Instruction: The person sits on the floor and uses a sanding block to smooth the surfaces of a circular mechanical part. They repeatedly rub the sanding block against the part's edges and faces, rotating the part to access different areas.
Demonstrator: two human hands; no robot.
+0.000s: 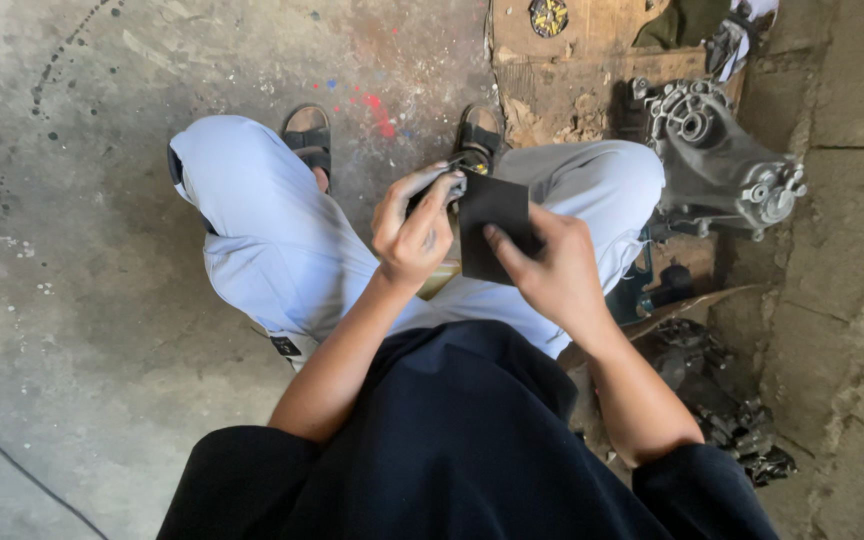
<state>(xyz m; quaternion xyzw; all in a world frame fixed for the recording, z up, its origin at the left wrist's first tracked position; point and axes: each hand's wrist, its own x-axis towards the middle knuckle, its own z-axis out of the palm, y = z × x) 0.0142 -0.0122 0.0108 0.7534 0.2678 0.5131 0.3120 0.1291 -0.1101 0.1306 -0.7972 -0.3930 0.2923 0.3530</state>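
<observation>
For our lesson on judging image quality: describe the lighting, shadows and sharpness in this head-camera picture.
Head view: soft, even daylight, no glare; faint shadow under the knees on the concrete floor; left hand, right hand and dark sheet reasonably sharp; edges bend slightly from the wide lens.

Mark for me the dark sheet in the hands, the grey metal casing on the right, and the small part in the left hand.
dark sheet point(492, 225), head view, middle of its flat face.
grey metal casing point(717, 160), head view, centre of the cast body.
small part point(452, 185), head view, end showing past the left hand point(412, 235) fingertips.
</observation>
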